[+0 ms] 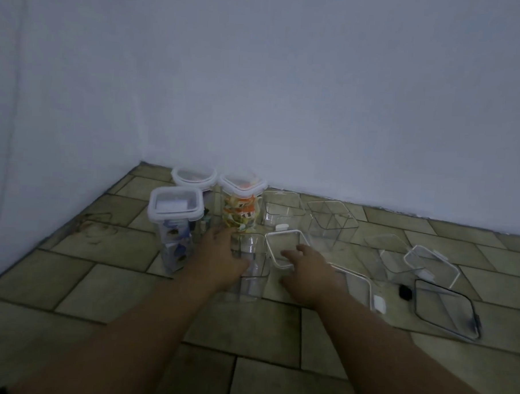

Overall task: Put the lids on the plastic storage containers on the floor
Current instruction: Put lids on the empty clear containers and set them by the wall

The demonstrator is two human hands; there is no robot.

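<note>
Tiled floor point(106, 282); left hand point(220, 256) grips upright container point(254, 275), right hand point(310, 275) holds lid point(286, 245) beside.

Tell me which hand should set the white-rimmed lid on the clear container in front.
Right. The right hand holds the white-rimmed lid just beside the open clear container, while the left hand grips that container and looks set to steady it.

Pale wall point(287, 79) behind, corner at left; small black object point(405, 292) at right, blurred.
</note>
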